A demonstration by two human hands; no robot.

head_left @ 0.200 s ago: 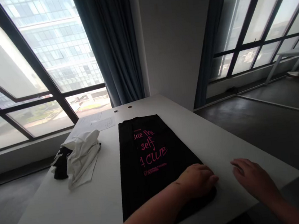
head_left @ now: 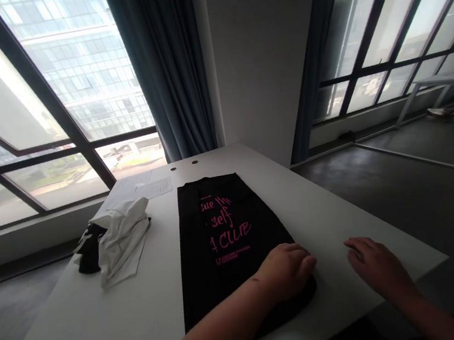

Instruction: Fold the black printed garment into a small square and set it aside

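A black folded garment (head_left: 227, 236) with pink lettering lies lengthwise on the white table (head_left: 331, 207). My left hand (head_left: 288, 270) rests on the garment's near right corner, fingers curled together over its edge. My right hand (head_left: 377, 267) lies flat on the bare tabletop just right of the garment, fingers stretched out and holding nothing. A narrow gap of table separates the two hands.
A crumpled white cloth (head_left: 122, 238) lies over a dark cloth (head_left: 88, 256) at the table's left. Papers (head_left: 146, 188) lie at the far end near the windows. The table's right edge (head_left: 429, 264) drops to a dark floor; a curtain (head_left: 173, 66) hangs behind.
Both hands have shifted slightly to the left along the table; the left hand's fingers now sit a little further in on the garment's corner. The garment lies as before.
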